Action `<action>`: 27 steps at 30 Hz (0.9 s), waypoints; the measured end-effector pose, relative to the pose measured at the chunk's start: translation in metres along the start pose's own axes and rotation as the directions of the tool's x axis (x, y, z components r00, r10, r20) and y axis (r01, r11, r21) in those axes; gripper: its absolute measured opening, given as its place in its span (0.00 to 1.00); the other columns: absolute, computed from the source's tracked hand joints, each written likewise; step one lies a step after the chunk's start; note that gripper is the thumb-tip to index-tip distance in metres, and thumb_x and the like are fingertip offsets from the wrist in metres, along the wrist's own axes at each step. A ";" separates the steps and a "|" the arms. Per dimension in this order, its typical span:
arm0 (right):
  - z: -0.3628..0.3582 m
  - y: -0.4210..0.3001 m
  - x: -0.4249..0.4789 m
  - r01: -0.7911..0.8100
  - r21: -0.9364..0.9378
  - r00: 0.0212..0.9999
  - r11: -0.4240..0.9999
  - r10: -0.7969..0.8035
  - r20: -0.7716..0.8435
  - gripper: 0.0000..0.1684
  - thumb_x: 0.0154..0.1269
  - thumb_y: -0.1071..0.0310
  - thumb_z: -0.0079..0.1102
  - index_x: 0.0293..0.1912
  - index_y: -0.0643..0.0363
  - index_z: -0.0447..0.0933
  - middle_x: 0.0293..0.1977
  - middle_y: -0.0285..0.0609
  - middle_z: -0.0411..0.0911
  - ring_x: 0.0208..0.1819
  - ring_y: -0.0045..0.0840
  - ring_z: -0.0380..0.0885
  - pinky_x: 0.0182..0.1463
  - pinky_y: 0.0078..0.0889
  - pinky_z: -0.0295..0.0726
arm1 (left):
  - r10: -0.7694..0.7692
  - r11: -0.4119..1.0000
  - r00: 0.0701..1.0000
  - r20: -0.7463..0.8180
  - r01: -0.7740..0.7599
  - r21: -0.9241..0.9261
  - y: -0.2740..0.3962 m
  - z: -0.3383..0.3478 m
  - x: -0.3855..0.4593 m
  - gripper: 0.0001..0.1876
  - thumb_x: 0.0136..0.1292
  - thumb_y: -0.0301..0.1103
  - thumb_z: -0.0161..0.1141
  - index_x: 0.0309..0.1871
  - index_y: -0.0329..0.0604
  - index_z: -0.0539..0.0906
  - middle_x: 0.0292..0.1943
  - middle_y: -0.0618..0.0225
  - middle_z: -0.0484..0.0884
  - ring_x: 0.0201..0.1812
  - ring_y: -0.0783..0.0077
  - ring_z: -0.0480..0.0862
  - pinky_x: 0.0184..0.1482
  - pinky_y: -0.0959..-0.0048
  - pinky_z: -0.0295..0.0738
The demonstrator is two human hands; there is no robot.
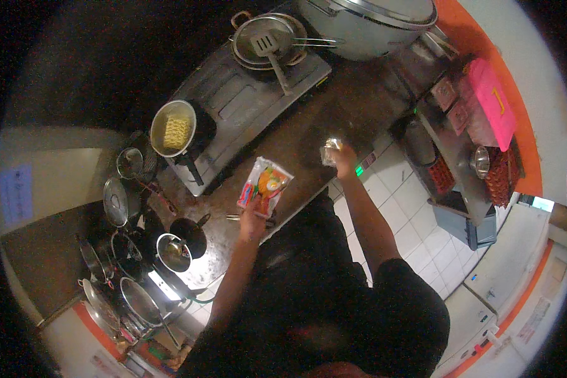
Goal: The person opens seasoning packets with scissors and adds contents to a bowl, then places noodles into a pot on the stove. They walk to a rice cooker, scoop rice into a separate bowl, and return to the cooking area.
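Note:
My left hand point(253, 221) grips the lower edge of a printed instant noodle packet point(269, 183) above the dark counter. To the right, over the counter's front edge, my right hand point(345, 160) holds a small clear sachet point(330, 152); what is inside it cannot be told. A block of dried noodles point(176, 132) lies in a saucepan point(193, 118) with a black handle, on the left end of the gas stove point(236, 94). On the stove's far end a strainer point(238, 45) rests over a wok, with a slotted spatula point(276, 68) lying across it.
A large lidded metal pot point(359, 33) stands beyond the stove. Several pans and a lidded pot point(117, 202) crowd the left side. At the right, a metal shelf point(458, 175) bears a steel bowl point(481, 160) and a pink container point(493, 104). White floor tiles show below.

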State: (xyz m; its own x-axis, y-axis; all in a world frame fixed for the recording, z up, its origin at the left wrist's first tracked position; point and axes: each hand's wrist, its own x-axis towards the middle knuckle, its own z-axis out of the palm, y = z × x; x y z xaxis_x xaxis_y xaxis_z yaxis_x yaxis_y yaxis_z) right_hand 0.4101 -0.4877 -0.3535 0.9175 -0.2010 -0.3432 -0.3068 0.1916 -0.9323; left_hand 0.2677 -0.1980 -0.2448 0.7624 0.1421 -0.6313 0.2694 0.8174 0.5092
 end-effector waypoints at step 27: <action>-0.183 -0.176 -0.226 0.096 -0.403 0.796 0.910 -0.314 -0.518 0.29 0.49 0.57 0.74 0.49 0.60 0.77 0.49 0.54 0.71 0.52 0.42 0.73 0.53 0.42 0.75 | -0.354 0.927 0.716 0.602 0.185 0.326 -0.257 0.248 -0.143 0.32 0.62 0.27 0.62 0.69 0.48 0.62 0.60 0.65 0.74 0.57 0.69 0.78 0.51 0.72 0.78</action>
State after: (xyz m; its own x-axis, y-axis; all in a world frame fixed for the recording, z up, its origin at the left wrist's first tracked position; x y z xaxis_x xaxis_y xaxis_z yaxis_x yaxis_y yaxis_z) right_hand 0.2103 -0.6514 -0.1324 0.6955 -0.7174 -0.0399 -0.2929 -0.2324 -0.9275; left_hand 0.2358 -0.5669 -0.1400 0.8046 -0.5235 -0.2802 0.5821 0.6024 0.5461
